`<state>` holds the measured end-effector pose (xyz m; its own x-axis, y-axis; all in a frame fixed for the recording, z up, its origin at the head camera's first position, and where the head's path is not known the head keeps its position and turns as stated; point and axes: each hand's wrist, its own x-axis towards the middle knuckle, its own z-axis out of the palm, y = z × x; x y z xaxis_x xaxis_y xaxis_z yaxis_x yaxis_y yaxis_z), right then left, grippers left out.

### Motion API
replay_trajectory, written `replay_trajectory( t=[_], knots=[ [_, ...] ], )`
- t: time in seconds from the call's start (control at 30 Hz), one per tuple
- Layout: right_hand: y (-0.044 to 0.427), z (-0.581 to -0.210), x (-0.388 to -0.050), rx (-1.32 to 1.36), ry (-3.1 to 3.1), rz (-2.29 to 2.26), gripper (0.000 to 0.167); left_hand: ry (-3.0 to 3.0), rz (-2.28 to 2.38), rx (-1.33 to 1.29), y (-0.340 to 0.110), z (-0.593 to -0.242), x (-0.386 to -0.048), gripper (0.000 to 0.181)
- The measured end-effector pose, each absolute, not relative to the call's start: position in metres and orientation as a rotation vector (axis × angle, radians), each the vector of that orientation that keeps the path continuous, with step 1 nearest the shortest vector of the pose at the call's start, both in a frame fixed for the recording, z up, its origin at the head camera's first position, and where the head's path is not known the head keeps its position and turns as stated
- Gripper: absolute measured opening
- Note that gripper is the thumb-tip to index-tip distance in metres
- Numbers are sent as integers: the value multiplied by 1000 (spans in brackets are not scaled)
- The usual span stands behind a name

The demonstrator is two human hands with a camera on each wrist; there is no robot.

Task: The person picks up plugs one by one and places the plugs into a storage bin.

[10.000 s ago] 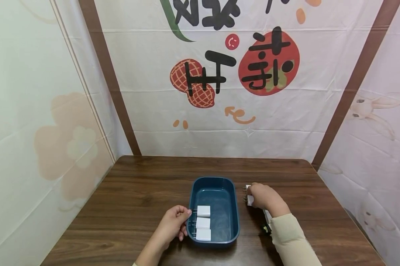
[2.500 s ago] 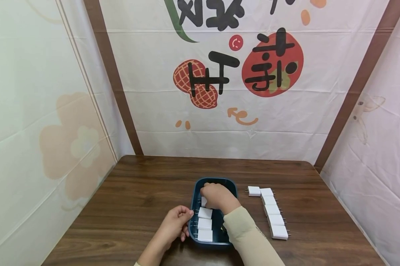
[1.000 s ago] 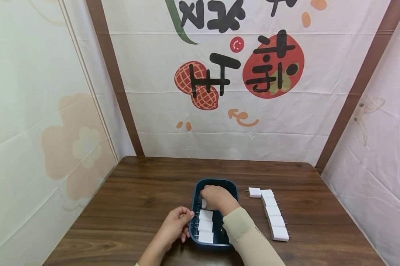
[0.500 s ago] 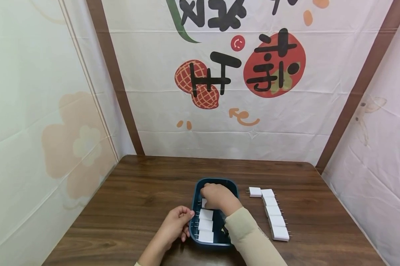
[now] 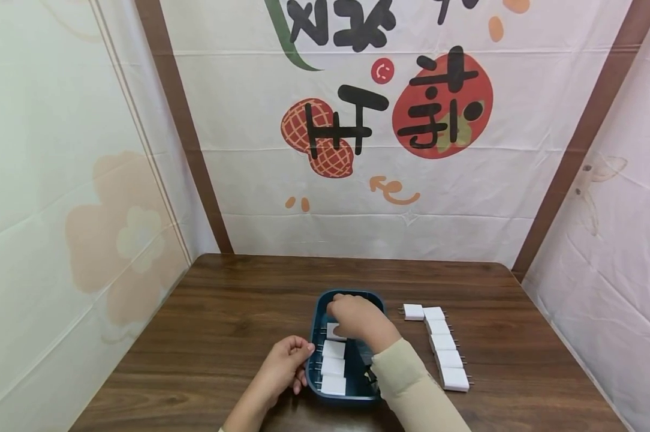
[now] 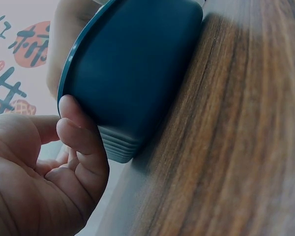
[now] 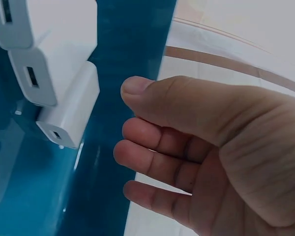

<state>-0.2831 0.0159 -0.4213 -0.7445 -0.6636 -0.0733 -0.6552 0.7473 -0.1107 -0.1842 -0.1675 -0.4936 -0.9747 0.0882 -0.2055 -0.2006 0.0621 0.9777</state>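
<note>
My left hand (image 5: 282, 363) pinches the left rim of a dark blue plastic tray (image 5: 352, 400); in the left wrist view thumb and forefinger meet at the tray wall (image 6: 132, 69). Inside, several white charger plugs (image 5: 333, 367) form a line along the left side, prongs toward the left wall. Over the far half of the tray hovers my right hand (image 5: 360, 318), partly covering the farthest charger plug (image 5: 333, 332). In the right wrist view its loosely bent fingers hold nothing, apart from the nearest charger plug (image 7: 73, 110), which shows a USB port.
Right of the tray, several more white charger plugs (image 5: 444, 342) lie in a slanting row on the wooden table (image 5: 238, 300), prongs to the right. One charger plug (image 5: 413, 312) sits at the row's far end, prongs left. Printed cloth walls (image 5: 249, 180) surround the table.
Ten seconds ago my right hand was at a charger plug right of the tray; that line in the tray has grown. Just now the right hand has let go of the farthest one and lifted slightly.
</note>
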Motion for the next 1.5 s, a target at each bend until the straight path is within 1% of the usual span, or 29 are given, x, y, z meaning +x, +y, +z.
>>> replay_trajectory(
  t=[0.23,0.8,1.13,1.5],
  knots=[
    [22,-415,-280,-1137,2855,-101,36,2127,2023,-121,-169,-495,-185,33],
    [45,-419,-276,-1237,2860,-210,36,2121,2015,-118,-166,-498,-184,36],
    [48,-401,-272,-1245,2902,-251,35,2133,2010,-112,-168,-493,-185,36],
    [66,-390,-266,-1236,2935,-249,36,2112,2040,-97,-167,-495,-184,36]
  ],
)
